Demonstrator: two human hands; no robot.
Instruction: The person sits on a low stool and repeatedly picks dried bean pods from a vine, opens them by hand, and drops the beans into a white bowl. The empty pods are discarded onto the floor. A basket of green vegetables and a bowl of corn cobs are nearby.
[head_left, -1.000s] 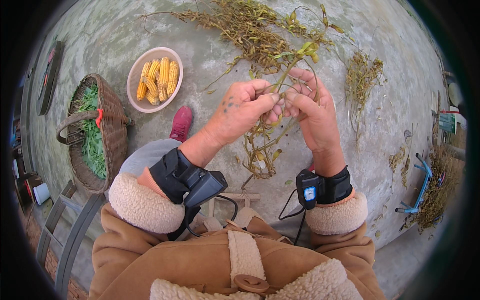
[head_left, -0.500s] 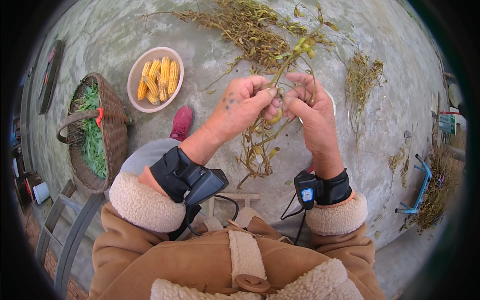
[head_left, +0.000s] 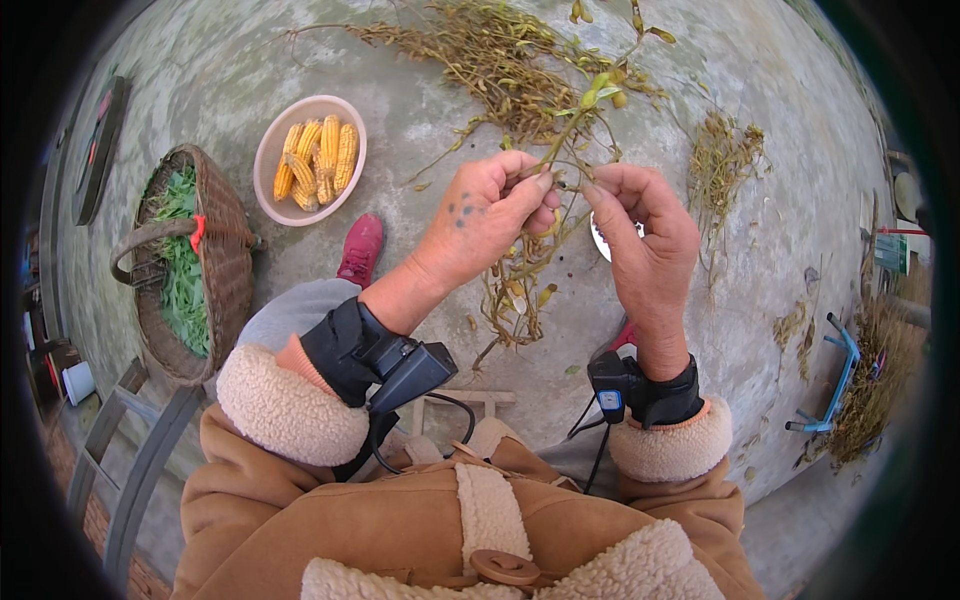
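My left hand (head_left: 490, 210) is closed round the stalk of a dried bean plant (head_left: 573, 128), thumb and fingers pressed together. The plant's leafy top with green-yellow pods points away from me, and its lower branches (head_left: 515, 300) hang below the hand. Just to the right, my right hand (head_left: 650, 225) pinches a thin side stem of the same plant between thumb and fingers; the fingertips partly hide the grip. Below, a white dish (head_left: 601, 242) with dark beans shows partly from behind the right hand.
A pile of dried bean plants (head_left: 500, 65) lies ahead, a smaller bunch (head_left: 725, 165) to its right. At left are a pink basin (head_left: 265, 190) of corn cobs (head_left: 330, 150) and a wicker basket (head_left: 228, 270) of green leaves. A blue metal frame (head_left: 845, 375) lies far right.
My right hand has moved slightly right and down, away from my left hand, uncovering part of the white dish. The left hand keeps its hold with hardly any movement.
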